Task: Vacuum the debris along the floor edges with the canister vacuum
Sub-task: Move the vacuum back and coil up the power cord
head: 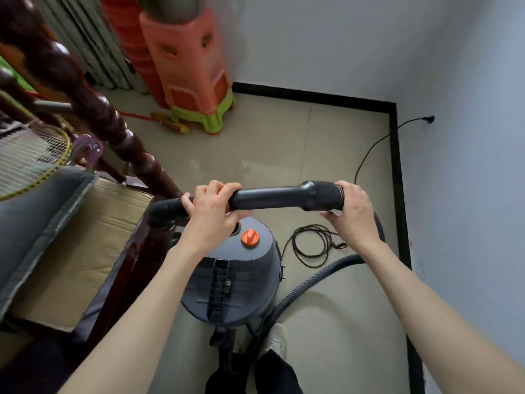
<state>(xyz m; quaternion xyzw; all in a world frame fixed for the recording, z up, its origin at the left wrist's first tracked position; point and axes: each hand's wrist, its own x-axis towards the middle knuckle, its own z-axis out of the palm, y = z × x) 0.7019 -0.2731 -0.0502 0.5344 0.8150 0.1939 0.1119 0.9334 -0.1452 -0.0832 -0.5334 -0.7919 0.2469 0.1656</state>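
I see the left hand (211, 207) and right hand (352, 211) both curled tight round the smooth black plastic wand (272, 199), ribbed hose (306, 282) trailing past the rounded grey canister (233, 280).

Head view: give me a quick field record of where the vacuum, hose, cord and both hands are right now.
left hand: grips the wand handle near its orange collar
right hand: grips the handle's hose end
canister vacuum: on the floor below the hands
hose: curves along the floor to the canister's right
power cord: partly coiled, running to a wall outlet
orange knob: on top of the canister
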